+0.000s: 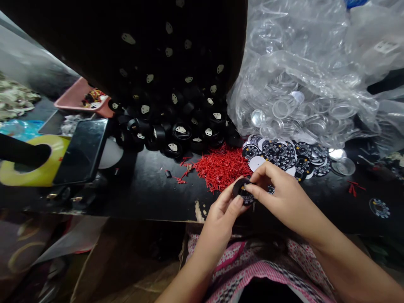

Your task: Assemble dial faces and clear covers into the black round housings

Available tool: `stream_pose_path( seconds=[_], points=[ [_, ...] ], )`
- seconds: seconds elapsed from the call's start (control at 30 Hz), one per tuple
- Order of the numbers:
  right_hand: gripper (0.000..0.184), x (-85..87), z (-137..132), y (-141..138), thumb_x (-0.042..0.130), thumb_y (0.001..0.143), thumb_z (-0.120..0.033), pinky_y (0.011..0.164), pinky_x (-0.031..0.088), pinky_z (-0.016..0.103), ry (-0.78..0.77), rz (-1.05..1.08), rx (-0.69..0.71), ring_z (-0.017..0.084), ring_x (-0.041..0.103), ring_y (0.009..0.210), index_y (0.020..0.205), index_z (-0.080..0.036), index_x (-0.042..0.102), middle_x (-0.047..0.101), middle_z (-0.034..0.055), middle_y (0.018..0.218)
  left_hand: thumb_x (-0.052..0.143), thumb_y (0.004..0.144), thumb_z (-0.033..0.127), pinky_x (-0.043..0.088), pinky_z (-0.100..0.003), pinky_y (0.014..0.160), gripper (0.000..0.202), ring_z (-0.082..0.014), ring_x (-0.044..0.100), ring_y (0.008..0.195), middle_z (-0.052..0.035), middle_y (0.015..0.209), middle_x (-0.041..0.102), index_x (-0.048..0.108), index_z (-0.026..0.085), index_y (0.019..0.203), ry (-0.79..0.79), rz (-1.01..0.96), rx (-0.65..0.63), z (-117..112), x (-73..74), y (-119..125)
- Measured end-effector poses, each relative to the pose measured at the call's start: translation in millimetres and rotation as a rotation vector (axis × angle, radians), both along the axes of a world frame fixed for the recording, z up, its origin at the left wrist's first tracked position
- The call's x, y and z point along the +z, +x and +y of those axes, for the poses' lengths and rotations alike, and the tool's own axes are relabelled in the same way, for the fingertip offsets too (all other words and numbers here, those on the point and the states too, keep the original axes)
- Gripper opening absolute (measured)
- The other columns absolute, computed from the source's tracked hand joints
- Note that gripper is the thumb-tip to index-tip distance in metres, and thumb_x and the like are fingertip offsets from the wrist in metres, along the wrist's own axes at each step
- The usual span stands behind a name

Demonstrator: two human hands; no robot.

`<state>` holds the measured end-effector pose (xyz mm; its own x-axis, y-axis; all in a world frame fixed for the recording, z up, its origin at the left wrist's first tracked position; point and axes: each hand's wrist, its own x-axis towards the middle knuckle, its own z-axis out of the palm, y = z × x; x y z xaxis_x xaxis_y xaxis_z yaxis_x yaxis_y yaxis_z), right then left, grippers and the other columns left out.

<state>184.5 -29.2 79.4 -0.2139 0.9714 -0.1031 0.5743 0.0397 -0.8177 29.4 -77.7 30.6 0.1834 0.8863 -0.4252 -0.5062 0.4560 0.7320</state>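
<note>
Just in front of the table's near edge, my left hand (224, 209) grips a black round watch case (239, 187) between thumb and fingers. A printed black dial with white marks (246, 198) shows inside the case. My right hand (274, 185) bends over the same case, its thumb and forefinger pinched together at the dial's upper right. Whatever is in that pinch is too small to make out. Behind my hands lies a heap of thin red plastic pieces (221, 166). Printed round dials (280, 151), some turned white side up, are piled beyond my right hand.
Black round cases (179, 130) spill from a large dark container (151, 38). A plastic bag of clear round covers (303, 109) stands at the back right. To the left are a phone (82, 151), a yellow tape roll (59, 147) and a pink tray (71, 94).
</note>
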Motion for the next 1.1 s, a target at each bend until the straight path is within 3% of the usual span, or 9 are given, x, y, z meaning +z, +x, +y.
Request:
stream_pose_path(
  seconds=[0.23, 0.43, 0.5, 0.6, 0.73, 0.83, 1.1],
  points=[
    [0.014, -16.6, -32, 9, 0.055, 0.090, -0.022, 0.070, 0.054, 0.030, -0.149, 0.090, 0.009, 0.017, 0.066, 0.080, 0.103, -0.023, 0.057, 0.069, 0.0032, 0.094, 0.068, 0.083, 0.021, 0.048, -0.039, 0.106, 0.028, -0.0231, 0.064, 0.119, -0.0045, 0.123, 0.072, 0.070, 0.026, 0.111, -0.002, 0.114, -0.060, -10, -2.4, 5],
    [0.017, -16.1, -36, 12, 0.054, 0.094, -0.023, 0.080, 0.051, 0.031, -0.046, 0.031, 0.168, 0.017, 0.067, 0.091, 0.109, -0.025, 0.062, 0.071, 0.0027, 0.103, 0.068, 0.083, 0.021, 0.049, -0.036, 0.103, 0.027, -0.0222, 0.066, 0.114, -0.0038, 0.117, 0.073, 0.071, 0.027, 0.109, 0.001, 0.186, -0.086, -22, -4.1, -10],
    [0.014, -16.0, -27, 9, 0.056, 0.095, -0.024, 0.082, 0.048, 0.034, 0.014, -0.098, 0.200, 0.019, 0.066, 0.093, 0.106, -0.024, 0.065, 0.072, 0.0022, 0.101, 0.067, 0.085, 0.024, 0.047, -0.037, 0.105, 0.027, -0.0222, 0.065, 0.116, -0.0035, 0.117, 0.073, 0.070, 0.027, 0.112, -0.039, 0.200, -0.043, -24, -5.8, -17],
    [0.010, -20.8, -11, -2, 0.057, 0.093, -0.022, 0.081, 0.041, 0.041, 0.147, -0.469, 0.178, 0.025, 0.064, 0.088, 0.091, -0.019, 0.066, 0.071, 0.0055, 0.092, 0.066, 0.087, 0.026, 0.048, -0.041, 0.104, 0.025, -0.0232, 0.066, 0.112, -0.0036, 0.114, 0.073, 0.067, 0.026, 0.112, -0.109, 0.138, 0.089, -23, -7.4, -23],
    [0.015, -31.2, -2, -18, 0.054, 0.094, -0.024, 0.073, 0.033, 0.040, 0.278, -0.779, 0.234, 0.027, 0.062, 0.082, 0.086, -0.016, 0.063, 0.069, 0.0092, 0.085, 0.064, 0.086, 0.023, 0.049, -0.043, 0.104, 0.020, -0.0241, 0.068, 0.108, -0.0047, 0.109, 0.074, 0.065, 0.023, 0.106, -0.121, -0.006, 0.237, -17, -5.5, -21],
    [0.015, -36.4, -1, -20, 0.053, 0.095, -0.021, 0.072, 0.030, 0.039, 0.358, -0.807, 0.266, 0.026, 0.061, 0.080, 0.083, -0.017, 0.061, 0.068, 0.0076, 0.081, 0.063, 0.088, 0.023, 0.047, -0.043, 0.107, 0.020, -0.0240, 0.067, 0.112, -0.0054, 0.110, 0.075, 0.064, 0.023, 0.108, -0.119, -0.055, 0.281, -11, -1.8, -16],
    [0.017, -39.5, 3, -16, 0.054, 0.095, -0.021, 0.073, 0.028, 0.037, 0.333, -0.748, 0.269, 0.025, 0.061, 0.080, 0.081, -0.017, 0.062, 0.068, 0.0056, 0.079, 0.060, 0.092, 0.027, 0.038, -0.043, 0.115, 0.018, -0.0223, 0.063, 0.122, -0.0036, 0.113, 0.075, 0.062, 0.026, 0.109, -0.083, -0.096, 0.325, -4, 4.9, -1]
  ],
)
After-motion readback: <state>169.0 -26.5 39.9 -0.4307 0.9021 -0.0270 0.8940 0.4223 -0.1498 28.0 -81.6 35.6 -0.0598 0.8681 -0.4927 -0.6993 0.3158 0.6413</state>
